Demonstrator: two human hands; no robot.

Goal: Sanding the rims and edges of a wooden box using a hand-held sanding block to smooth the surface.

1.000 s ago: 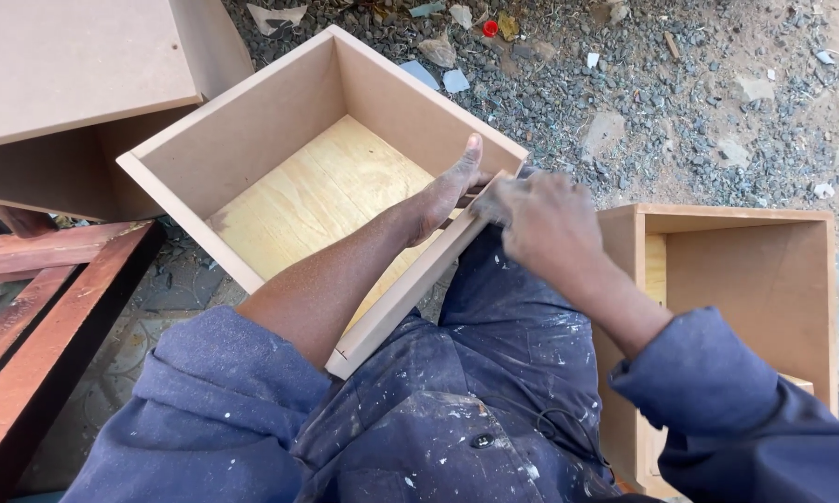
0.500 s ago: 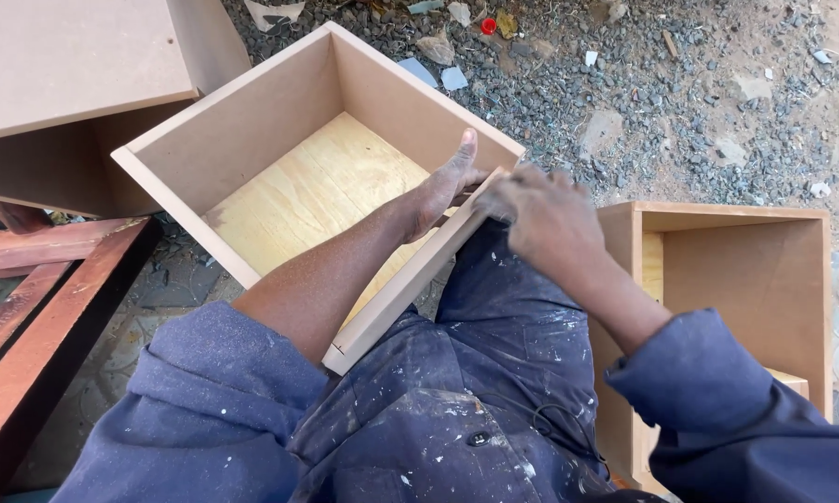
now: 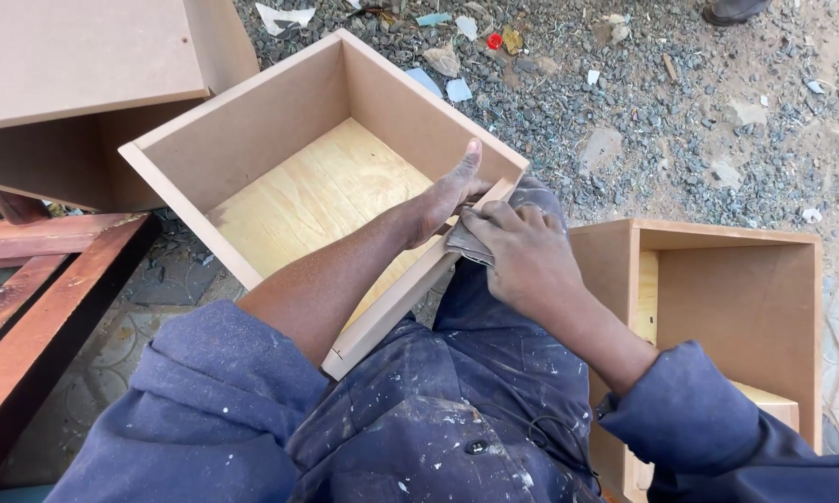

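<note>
Two hands at frame centre | left hand [image 3: 445, 197] spread flat on drawer box [image 3: 279, 186] edge | right hand [image 3: 522, 256] pinching sandpaper [image 3: 466, 244] | likely sanding edge; next needs even strokes

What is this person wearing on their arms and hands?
Both hands, left and right, are bare, with no gloves. The arms wear blue work sleeves flecked with pale paint, pushed up to leave the forearms uncovered.

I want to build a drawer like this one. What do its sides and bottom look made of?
The drawer box has sides that look like raw fibreboard: smooth, uniformly brown, grainless, matte. Its bottom panel looks like unfinished plywood: pale yellow with visible grain lines.
</note>
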